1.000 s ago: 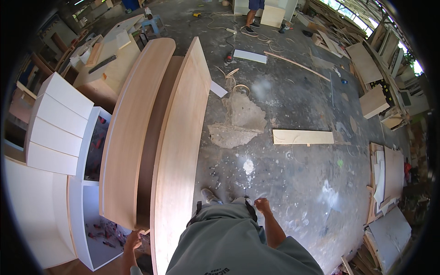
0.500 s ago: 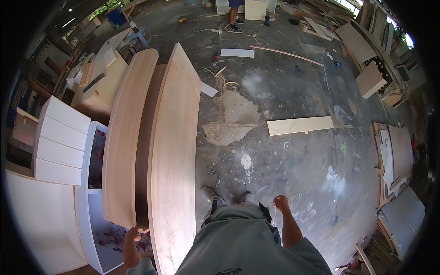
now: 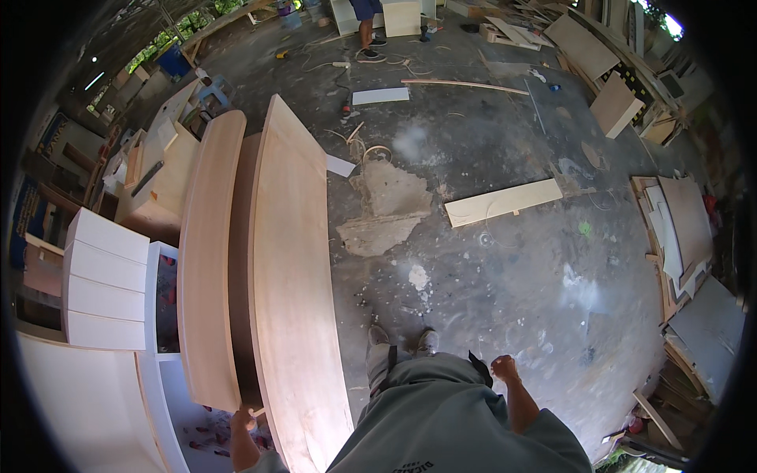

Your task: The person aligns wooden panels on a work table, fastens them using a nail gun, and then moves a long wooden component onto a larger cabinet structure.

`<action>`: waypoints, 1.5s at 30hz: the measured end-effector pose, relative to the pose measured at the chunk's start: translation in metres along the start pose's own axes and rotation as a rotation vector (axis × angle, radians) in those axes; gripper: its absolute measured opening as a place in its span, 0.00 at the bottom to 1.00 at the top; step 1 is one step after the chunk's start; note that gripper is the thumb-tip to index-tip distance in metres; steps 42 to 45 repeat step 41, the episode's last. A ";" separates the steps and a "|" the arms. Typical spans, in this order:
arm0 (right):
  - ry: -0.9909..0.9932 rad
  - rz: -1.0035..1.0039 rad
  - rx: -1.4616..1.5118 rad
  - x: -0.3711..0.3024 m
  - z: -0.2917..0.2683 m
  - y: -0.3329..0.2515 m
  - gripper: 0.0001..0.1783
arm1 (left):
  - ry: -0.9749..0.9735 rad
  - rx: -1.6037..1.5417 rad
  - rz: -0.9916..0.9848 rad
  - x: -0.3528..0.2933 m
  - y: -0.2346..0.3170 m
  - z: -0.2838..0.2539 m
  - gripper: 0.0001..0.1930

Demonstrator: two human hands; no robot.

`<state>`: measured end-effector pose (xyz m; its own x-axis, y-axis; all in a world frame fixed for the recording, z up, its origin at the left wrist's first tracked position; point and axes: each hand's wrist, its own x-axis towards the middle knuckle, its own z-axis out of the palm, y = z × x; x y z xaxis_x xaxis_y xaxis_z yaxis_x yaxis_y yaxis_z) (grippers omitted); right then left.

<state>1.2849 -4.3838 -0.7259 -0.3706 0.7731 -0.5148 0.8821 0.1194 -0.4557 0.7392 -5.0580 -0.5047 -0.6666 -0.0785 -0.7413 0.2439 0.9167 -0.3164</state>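
A long, pale wooden furniture piece stands on my left, made of a rounded-end panel (image 3: pixel 209 260) and a wide flat board (image 3: pixel 293 292) with a dark gap between them. At its near end, my left hand (image 3: pixel 244 421) is closed on the edge by the gap; its fingertips are partly hidden. My right hand (image 3: pixel 503 367) hangs in the air by my right hip, its fingers curled, with nothing seen in it. Left of the wooden piece are a white open cabinet frame (image 3: pixel 154 359) and a white panel with grooves (image 3: pixel 106 282).
A pale plank (image 3: pixel 503 202) lies on the stained concrete floor ahead, with a white board (image 3: pixel 381 95) farther off. Sheet offcuts (image 3: pixel 684 225) lean at the right. A person (image 3: pixel 366 27) stands at the far end near cables. A wooden box-like piece (image 3: pixel 162 183) is beyond the cabinet.
My view has turned slightly, so the floor and plank appear tilted. My left hand stays at the near end of the wooden piece, and my right hand stays curled beside my hip.
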 end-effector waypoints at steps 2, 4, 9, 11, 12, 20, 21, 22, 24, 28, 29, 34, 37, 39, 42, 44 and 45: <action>-0.005 -0.070 -0.024 0.000 -0.016 -0.019 0.12 | 0.009 -0.026 0.028 0.016 -0.022 0.021 0.27; -0.001 -0.073 -0.009 0.005 -0.022 -0.040 0.13 | 0.035 -0.066 -0.002 0.024 -0.044 0.034 0.27; -0.071 -0.043 0.207 0.021 -0.024 -0.107 0.11 | 0.075 0.042 0.082 0.020 -0.049 0.037 0.30; -0.066 -0.110 0.300 0.024 -0.016 -0.123 0.10 | 0.095 0.082 0.124 0.019 -0.041 0.024 0.33; -0.076 -0.118 0.304 0.028 -0.014 -0.125 0.10 | 0.044 0.052 0.112 0.017 -0.031 0.018 0.34; -0.164 -0.254 0.225 0.031 0.010 -0.178 0.10 | 0.089 0.031 0.037 -0.018 -0.048 0.035 0.39; -0.167 -0.290 0.188 0.026 0.013 -0.176 0.10 | 0.086 0.001 -0.007 -0.022 -0.037 0.020 0.39; -0.238 -0.187 0.292 0.022 0.010 -0.181 0.10 | 0.115 -0.010 -0.022 -0.031 -0.025 0.007 0.39; -0.245 -0.267 0.192 0.020 0.003 -0.187 0.09 | 0.122 -0.014 -0.067 -0.028 -0.027 0.004 0.37; -0.310 -0.300 0.115 0.026 -0.007 -0.192 0.09 | 0.111 -0.026 -0.075 -0.024 -0.021 0.003 0.30; -0.345 -0.289 0.099 0.024 -0.014 -0.199 0.10 | 0.074 -0.091 -0.048 -0.025 -0.020 0.002 0.31; -0.383 -0.087 0.262 0.031 -0.024 -0.193 0.11 | 0.140 -0.249 0.283 -0.024 -0.049 0.024 0.28; -0.332 -0.039 0.288 0.029 -0.032 -0.193 0.12 | 0.020 -0.204 0.336 -0.021 -0.032 0.003 0.27; -0.316 -0.012 0.261 0.023 -0.039 -0.190 0.13 | -0.117 -0.217 0.292 -0.019 -0.021 -0.007 0.31; -0.302 0.017 0.262 0.018 -0.046 -0.184 0.14 | -0.231 -0.188 0.250 -0.016 -0.014 -0.017 0.33; -0.302 0.017 0.262 0.018 -0.046 -0.184 0.14 | -0.231 -0.188 0.250 -0.016 -0.014 -0.017 0.33; -0.302 0.017 0.262 0.018 -0.046 -0.184 0.14 | -0.231 -0.188 0.250 -0.016 -0.014 -0.017 0.33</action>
